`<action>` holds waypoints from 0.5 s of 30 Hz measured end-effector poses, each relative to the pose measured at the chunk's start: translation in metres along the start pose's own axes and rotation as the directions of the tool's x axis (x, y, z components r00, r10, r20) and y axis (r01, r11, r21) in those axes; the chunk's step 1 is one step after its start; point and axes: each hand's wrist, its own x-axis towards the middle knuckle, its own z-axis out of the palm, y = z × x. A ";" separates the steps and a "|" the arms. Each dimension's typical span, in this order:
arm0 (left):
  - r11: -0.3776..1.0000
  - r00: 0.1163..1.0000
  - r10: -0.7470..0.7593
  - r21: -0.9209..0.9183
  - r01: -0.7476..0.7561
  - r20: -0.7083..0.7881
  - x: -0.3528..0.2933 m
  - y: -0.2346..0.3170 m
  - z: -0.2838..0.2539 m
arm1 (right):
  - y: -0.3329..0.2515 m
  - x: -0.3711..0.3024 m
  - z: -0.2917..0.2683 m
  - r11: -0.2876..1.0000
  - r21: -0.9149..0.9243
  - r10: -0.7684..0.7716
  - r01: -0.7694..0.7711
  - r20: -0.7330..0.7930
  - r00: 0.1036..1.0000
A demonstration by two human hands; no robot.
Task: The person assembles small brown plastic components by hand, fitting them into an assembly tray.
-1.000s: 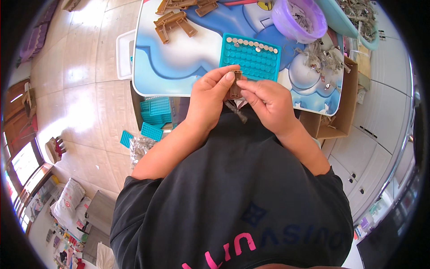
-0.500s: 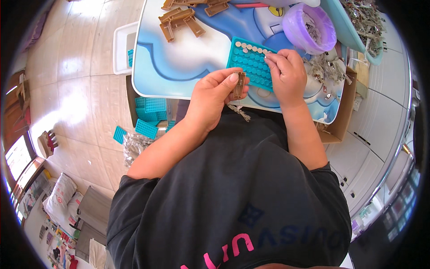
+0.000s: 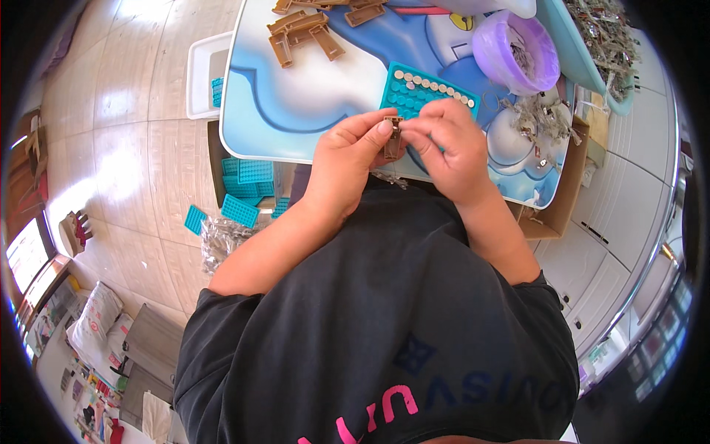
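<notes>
Our left hand (image 3: 347,159) & right hand (image 3: 451,148) both pinch the brown clip (image 3: 393,137) – loose grip, it could drop off the table (image 3: 296,111) edge.

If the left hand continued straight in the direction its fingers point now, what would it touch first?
Most likely the small brown part that its fingertips already pinch, then the right hand just behind it. Depth is hard to judge in this view.

Brown clip (image 3: 393,138), teal tray (image 3: 414,92), purple bowl (image 3: 515,53), blue-and-white table (image 3: 296,96).
</notes>
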 end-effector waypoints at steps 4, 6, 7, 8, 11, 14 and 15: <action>0.999 1.000 -0.012 0.038 0.013 -0.018 0.002 0.004 -0.002 | 0.020 0.014 0.005 0.989 -0.139 0.030 -0.044 -0.101 0.994; 1.000 1.000 -0.008 0.026 0.008 -0.018 0.002 0.005 -0.003 | 0.029 0.017 0.010 0.975 -0.217 0.034 -0.055 -0.100 0.994; 1.000 1.000 -0.004 0.029 0.004 -0.012 0.003 0.006 -0.003 | 0.032 0.019 0.012 0.965 -0.259 0.016 -0.036 -0.080 0.997; 0.999 1.000 0.000 0.033 0.000 -0.006 0.003 0.006 -0.002 | 0.034 0.019 0.013 0.954 -0.301 -0.001 -0.017 -0.060 0.998; 1.000 1.000 -0.006 -0.012 0.006 -0.013 0.004 0.007 -0.002 | 0.037 0.016 0.015 0.947 -0.321 -0.012 -0.003 -0.043 0.999; 1.000 1.000 -0.006 -0.023 0.006 -0.017 0.004 0.006 -0.004 | 0.027 0.017 0.013 0.981 -0.191 -0.029 0.012 -0.083 0.996; 1.000 1.000 -0.007 -0.026 0.007 -0.018 0.004 0.006 -0.004 | 0.020 0.017 0.010 0.981 -0.192 -0.028 0.012 -0.081 0.996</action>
